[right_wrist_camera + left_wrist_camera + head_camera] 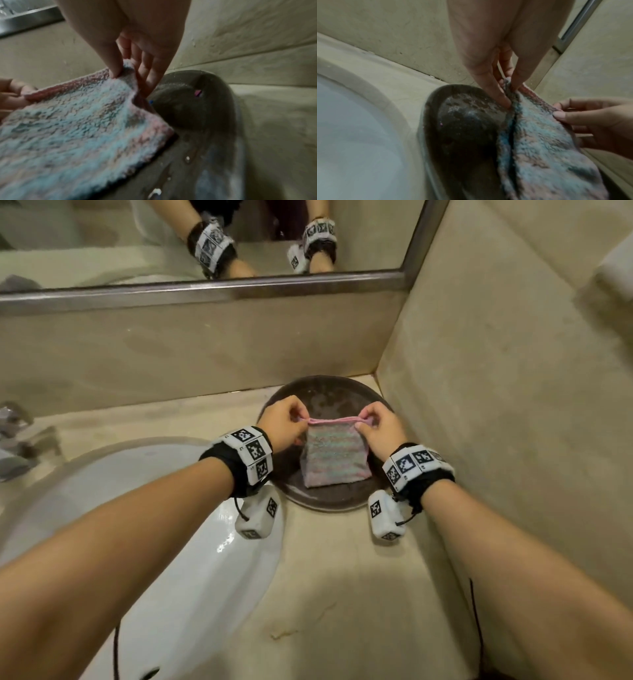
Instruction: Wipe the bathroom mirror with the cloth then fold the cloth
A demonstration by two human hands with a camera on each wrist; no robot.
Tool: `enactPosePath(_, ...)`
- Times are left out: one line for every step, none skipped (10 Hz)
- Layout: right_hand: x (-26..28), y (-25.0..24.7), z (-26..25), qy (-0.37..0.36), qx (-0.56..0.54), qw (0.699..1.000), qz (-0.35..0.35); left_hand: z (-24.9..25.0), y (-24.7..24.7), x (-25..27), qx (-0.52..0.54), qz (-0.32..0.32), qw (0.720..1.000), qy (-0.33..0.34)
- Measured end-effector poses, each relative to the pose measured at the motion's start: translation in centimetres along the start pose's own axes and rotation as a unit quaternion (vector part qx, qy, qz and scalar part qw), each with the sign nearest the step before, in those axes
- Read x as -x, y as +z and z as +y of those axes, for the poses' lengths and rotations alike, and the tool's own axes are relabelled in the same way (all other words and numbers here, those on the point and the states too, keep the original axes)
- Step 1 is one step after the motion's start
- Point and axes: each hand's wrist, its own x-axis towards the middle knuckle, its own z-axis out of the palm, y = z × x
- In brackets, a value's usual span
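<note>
A fluffy cloth [334, 458] with pink and pale blue stripes lies doubled over on a dark round tray [318, 501] in the counter's back right corner. My left hand [286, 422] pinches the cloth's far left corner between thumb and fingers. My right hand [376, 426] pinches the far right corner, so the pink far edge is stretched and lifted between them. The left wrist view shows the cloth [539, 148] with my left fingers [496, 92] on its corner. In the right wrist view my thumb and fingers [116, 67] grip the cloth [77, 128]. The mirror [205, 237] hangs above the backsplash.
A white oval sink [171, 542] sits left of the tray, with a chrome tap [17, 436] at the far left. A beige tiled wall [513, 405] stands close on the right. Beige counter [342, 594] runs from the tray towards me.
</note>
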Motion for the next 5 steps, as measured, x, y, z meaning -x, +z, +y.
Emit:
enactPosePath(-1.1, 0.3, -0.5, -0.005, 0.027, 1.000, 0.009, -0.3, 0.0, -1.5, -0.044, 0.009, 0.999, -0.001)
enactPosePath(-2.6, 0.6, -0.9, 0.007, 0.028, 0.999, 0.024, -0.1, 0.0, -2.6, -0.088, 0.027, 0.996, 0.010)
enactPosePath(-3.5, 0.8, -1.4, 0.032, 0.032, 0.999, 0.021, 0.1, -0.1, -3.3, -0.141, 0.049, 0.989, 0.022)
enactPosePath(-3.6, 0.9, -1.8, 0.033, 0.054, 0.998, -0.015, 0.1, -0.2, -3.6, -0.181, 0.060, 0.981, 0.033)
enactPosePath(-3.8, 0.8, -1.6, 0.024, 0.052, 0.998, 0.001, -0.1, -0.9, -3.5, -0.171, 0.068, 0.983, 0.022)
